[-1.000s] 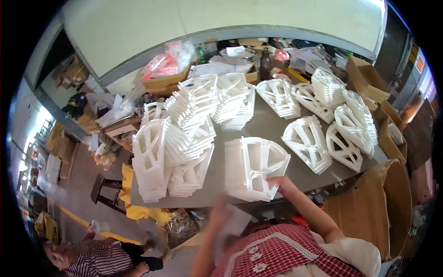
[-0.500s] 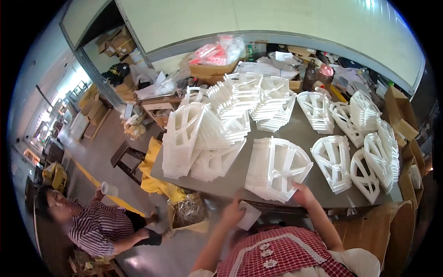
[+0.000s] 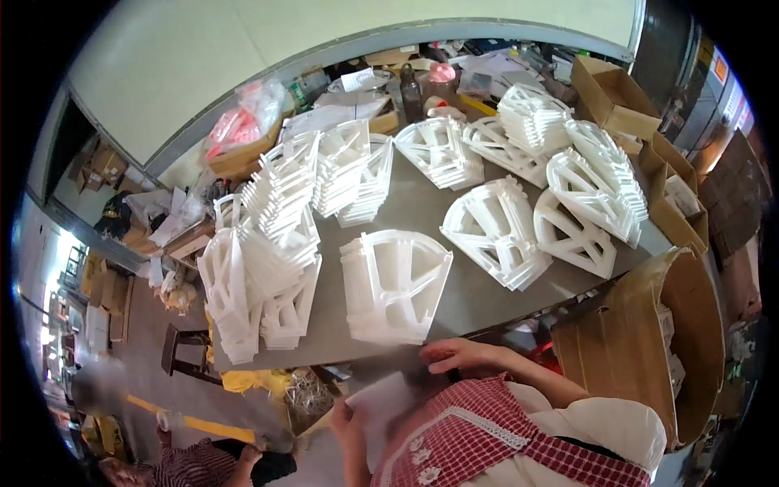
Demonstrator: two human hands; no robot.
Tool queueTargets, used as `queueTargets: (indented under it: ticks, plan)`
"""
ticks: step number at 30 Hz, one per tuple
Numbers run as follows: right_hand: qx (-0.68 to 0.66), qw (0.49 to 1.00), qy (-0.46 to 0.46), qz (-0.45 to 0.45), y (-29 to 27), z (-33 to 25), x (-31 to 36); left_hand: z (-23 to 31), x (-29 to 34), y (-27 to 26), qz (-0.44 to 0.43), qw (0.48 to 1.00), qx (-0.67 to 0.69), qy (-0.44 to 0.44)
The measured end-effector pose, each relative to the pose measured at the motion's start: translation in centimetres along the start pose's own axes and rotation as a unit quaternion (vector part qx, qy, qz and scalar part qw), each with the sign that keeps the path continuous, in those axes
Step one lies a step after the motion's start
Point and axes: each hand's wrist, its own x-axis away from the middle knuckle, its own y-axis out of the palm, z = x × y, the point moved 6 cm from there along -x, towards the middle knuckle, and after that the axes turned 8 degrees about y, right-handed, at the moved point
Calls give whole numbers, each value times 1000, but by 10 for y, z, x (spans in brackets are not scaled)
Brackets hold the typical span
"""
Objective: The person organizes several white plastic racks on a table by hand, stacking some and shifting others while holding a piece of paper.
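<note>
My left hand (image 3: pixel 345 415) is closed on the edge of a flat white sheet (image 3: pixel 378 399), held low before the apron, off the table's front edge. Whether the sheet is paper, cloth or plastic I cannot tell. Over by that same edge, my right hand (image 3: pixel 464 355) has its fingers stretched out to the left, with nothing visible in them. Just beyond the hands stands a stack of white fan-shaped plastic frames (image 3: pixel 398 288). Another stack of these frames (image 3: pixel 497 231) lies to its right, beside a single frame (image 3: pixel 574 235).
More frame stacks (image 3: pixel 264 243) crowd the table's left side. Open cardboard boxes (image 3: pixel 617 93) line its right end, with a large carton (image 3: pixel 633 333) nearer me. Papers, a brown bottle (image 3: pixel 411 93) and bags fill the back. A person in a striped top (image 3: pixel 195 464) is at lower left.
The view has swung right, so the table's things sit further left. My right hand has come off the front frame stack. My left hand still holds the white sheet.
</note>
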Motion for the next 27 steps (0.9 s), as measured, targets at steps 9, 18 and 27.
queueTargets:
  ticks: [9,18,27]
  plan:
    - [-38,995,-89,-4,15,-74,44,73,-18,50,-11,992,122,39]
    - [-99,979,-154,85,-2,-71,66,77,-16,77,-41,985,167,15]
    - [10,978,-145,150,-5,-74,58,98,-1,100,-140,985,91,-49]
